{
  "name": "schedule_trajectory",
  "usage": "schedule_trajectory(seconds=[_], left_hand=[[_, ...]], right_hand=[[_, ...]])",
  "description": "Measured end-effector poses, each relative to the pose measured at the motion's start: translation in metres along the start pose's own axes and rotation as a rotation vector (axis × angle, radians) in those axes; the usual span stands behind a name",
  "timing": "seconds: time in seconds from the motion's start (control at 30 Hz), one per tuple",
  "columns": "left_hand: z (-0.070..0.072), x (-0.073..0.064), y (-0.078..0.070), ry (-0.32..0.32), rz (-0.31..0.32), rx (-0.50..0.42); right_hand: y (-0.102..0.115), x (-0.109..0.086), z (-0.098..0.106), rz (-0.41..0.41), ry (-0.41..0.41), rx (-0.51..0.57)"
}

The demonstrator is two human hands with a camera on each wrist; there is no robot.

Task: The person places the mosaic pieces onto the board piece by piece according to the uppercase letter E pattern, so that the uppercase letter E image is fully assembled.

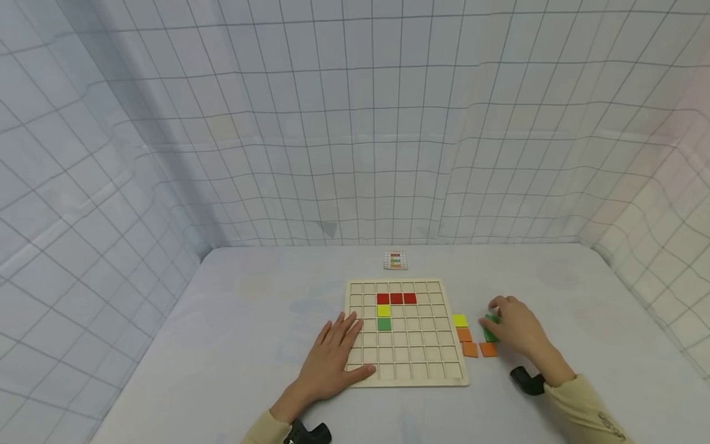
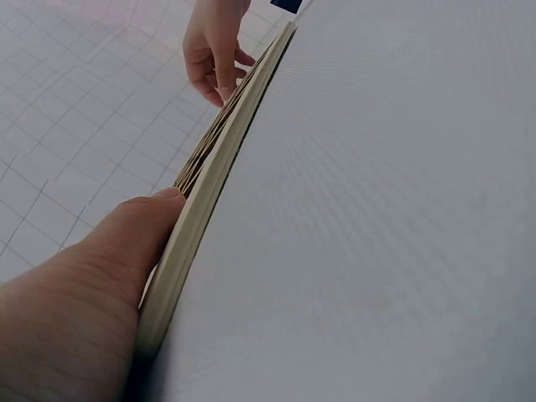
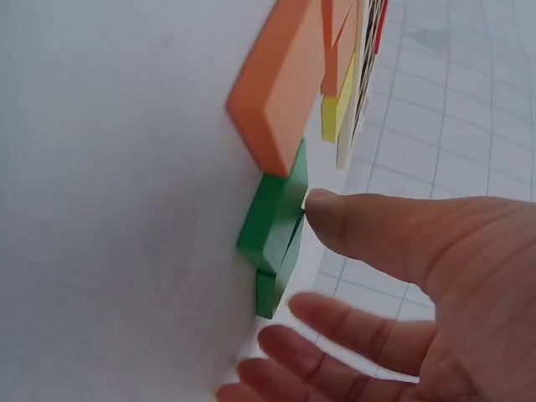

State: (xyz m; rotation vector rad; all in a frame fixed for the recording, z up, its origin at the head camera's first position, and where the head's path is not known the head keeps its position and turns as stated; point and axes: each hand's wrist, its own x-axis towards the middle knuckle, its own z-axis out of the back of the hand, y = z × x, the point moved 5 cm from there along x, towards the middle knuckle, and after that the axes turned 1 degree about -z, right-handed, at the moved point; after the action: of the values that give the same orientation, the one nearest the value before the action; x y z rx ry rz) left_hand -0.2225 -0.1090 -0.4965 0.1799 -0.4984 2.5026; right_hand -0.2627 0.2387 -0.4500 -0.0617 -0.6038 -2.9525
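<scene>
A cream gridded board (image 1: 427, 356) lies on the table, with a row of three red tiles (image 1: 396, 298) in its cells and a yellow tile (image 1: 384, 311) and a green tile (image 1: 384, 324) below the leftmost red. My left hand (image 1: 328, 364) rests on the board's left side, fingers spread, thumb along the front edge. Right of the board, my right hand (image 1: 517, 327) is over two loose green tiles (image 3: 270, 218). In the right wrist view its thumb is at the nearer green tile, and the other fingers are apart from the thumb, pinching nothing.
Beside the board's right edge lie a loose yellow tile (image 1: 460, 320) and three orange tiles (image 1: 470, 349). A small card (image 1: 395, 260) with a coloured grid pattern lies behind the board. Grid-patterned white cloth (image 1: 355, 154) hangs around the table.
</scene>
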Motion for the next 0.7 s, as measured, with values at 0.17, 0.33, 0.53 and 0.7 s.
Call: schedule_trajectory(seconds=[0.17,0.33,0.53,0.7], left_hand=[[0.000,0.000,0.001,-0.005,-0.005,0.001],[-0.001,0.000,0.001,-0.008,-0.002,-0.002],[0.000,-0.001,0.001,-0.021,-0.009,-0.004],[-0.002,0.000,0.002,0.002,0.004,-0.004]], right_hand=[[-0.009,0.002,-0.001,-0.108,0.078,-0.003],[-0.012,0.006,-0.004,-0.124,0.119,0.028],[-0.009,0.013,-0.006,-0.091,0.125,0.091],[-0.006,0.019,-0.006,-0.062,0.150,0.160]])
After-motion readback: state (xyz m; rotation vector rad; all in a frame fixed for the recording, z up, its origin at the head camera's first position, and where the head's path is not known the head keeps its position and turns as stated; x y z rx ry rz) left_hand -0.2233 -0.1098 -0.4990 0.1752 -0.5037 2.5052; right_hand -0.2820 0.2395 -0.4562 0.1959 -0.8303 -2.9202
